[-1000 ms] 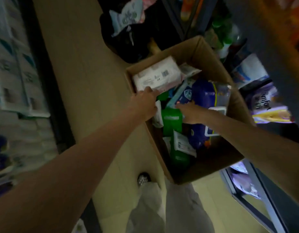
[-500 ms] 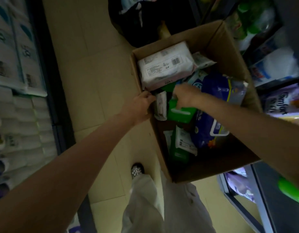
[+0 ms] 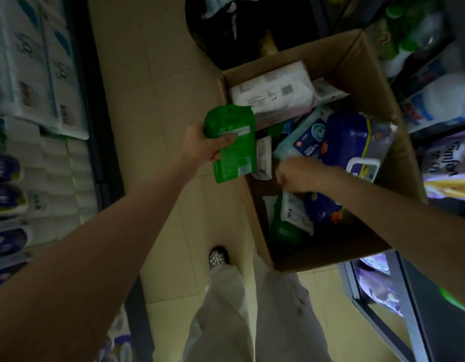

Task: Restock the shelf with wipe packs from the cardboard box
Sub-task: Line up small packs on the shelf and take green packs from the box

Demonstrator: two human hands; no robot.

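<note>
One green wipe pack (image 3: 232, 142) is out of the cardboard box (image 3: 362, 74), gripped by the left hand (image 3: 204, 146): thumb across its printed face, fingers behind it. The pack hangs over the box's left rim, label side up, partly over the floor (image 3: 137, 74).

Right hand (image 3: 295, 175) is inside the box, fingers curled into a loose fist low among the packs; cannot tell whether it has anything pinched, the underside is hidden.

Box contents: large white pack (image 3: 272, 91) with barcode lies at the far end, tilted against the wall. Pale blue pack (image 3: 304, 138) sits beside a big dark-blue pack (image 3: 356, 142) with a white flip lid, on the right side. Small white pack (image 3: 262, 158) stands on edge just beside the green pack in hand. Under the right forearm: another white pack (image 3: 295, 214) and a second green pack (image 3: 283, 231) lower down, near the box's near wall.

The box stands on the tiled floor in a narrow aisle. Left shelf (image 3: 30, 87) holds stacked white tissue packs, purple-labelled rolls lower down. Right shelf (image 3: 435, 105) shows bottles and purple pouches, blurred. Person's pale trousers (image 3: 226, 309) and one shoe (image 3: 218, 257) sit at bottom centre. Lighting is dim.
</note>
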